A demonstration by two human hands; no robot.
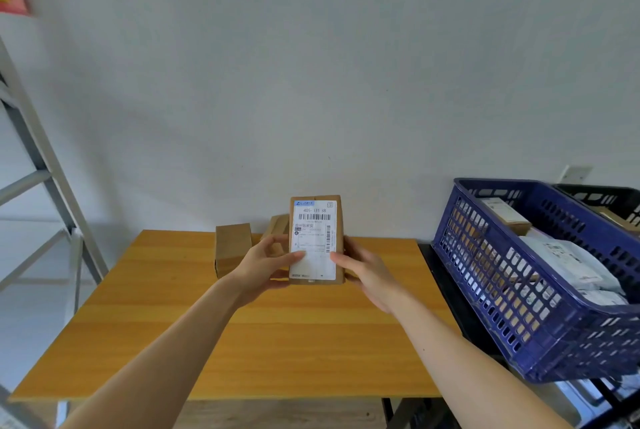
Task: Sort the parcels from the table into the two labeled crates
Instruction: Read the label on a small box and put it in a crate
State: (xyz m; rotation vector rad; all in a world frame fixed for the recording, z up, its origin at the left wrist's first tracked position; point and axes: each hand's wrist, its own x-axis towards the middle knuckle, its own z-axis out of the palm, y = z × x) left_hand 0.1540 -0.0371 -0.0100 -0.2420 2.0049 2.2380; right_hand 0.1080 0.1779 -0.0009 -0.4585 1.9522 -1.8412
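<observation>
Both hands, left hand (266, 260) and right hand (367, 273), pinch the brown cardboard parcel (316, 240) upright; read its white label (313, 238) fully, then choose the blue plastic crate (512, 307) or the black one.

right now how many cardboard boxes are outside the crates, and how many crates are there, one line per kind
boxes on the table: 2 (left box, back box)
held labelled box: 1
crates: 2 (blue crate, black crate)
total: 5
</observation>
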